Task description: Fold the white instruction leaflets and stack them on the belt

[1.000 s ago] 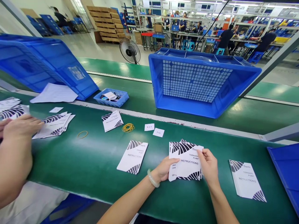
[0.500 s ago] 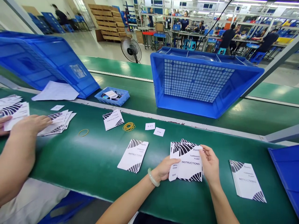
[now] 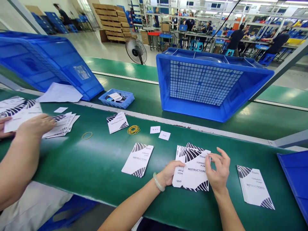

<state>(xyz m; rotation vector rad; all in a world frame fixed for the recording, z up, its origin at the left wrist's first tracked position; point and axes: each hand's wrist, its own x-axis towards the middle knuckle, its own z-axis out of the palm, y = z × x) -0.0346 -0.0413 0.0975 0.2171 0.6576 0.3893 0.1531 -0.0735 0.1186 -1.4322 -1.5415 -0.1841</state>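
Right of centre, low in the frame, the left hand (image 3: 169, 173) grips a fanned bundle of instruction booklets (image 3: 194, 175), thumb on top. At its right edge, the right hand (image 3: 218, 171) is half open; any pinch is unclear. They seem to be being leafed through, which calls for parting single edges lightly.

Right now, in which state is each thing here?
Held Tornado Pump instruction booklets: unevenly stacked
Left hand: gripping these booklets
Right hand: at their right edge, fingers partly spread
Rubber-band pile: loose, unstretched
Small blue basket: uncovered, holding things
Middle blue crate: tilted, open side facing viewer
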